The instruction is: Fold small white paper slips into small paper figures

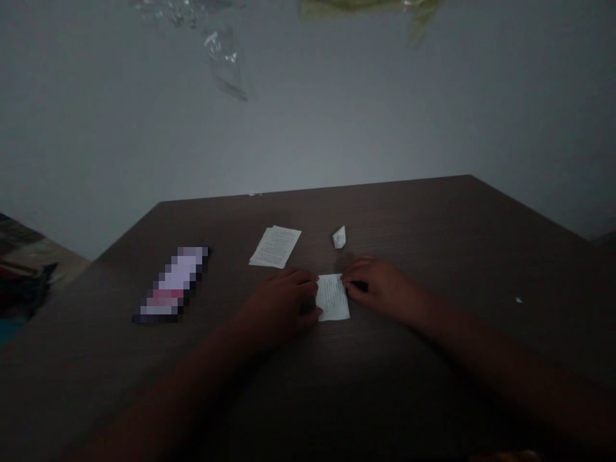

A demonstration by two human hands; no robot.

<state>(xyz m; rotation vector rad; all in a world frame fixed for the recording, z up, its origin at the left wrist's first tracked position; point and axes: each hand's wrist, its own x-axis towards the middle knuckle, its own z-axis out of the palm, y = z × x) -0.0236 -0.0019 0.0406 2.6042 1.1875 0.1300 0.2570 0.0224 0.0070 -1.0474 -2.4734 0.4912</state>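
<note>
A small printed paper slip lies flat on the dark wooden table between my hands. My left hand rests at its left edge with the fingers curled and the fingertips pressing on the paper. My right hand sits at the slip's upper right corner, fingers bent and pinching that edge. Beyond the hands lie a small stack of similar printed slips and a little folded white paper piece.
A flat blurred-out object lies on the table to the left. A tiny white scrap lies at the right. A pale wall stands behind the table, with crumpled clear plastic high up. Cluttered things show at far left.
</note>
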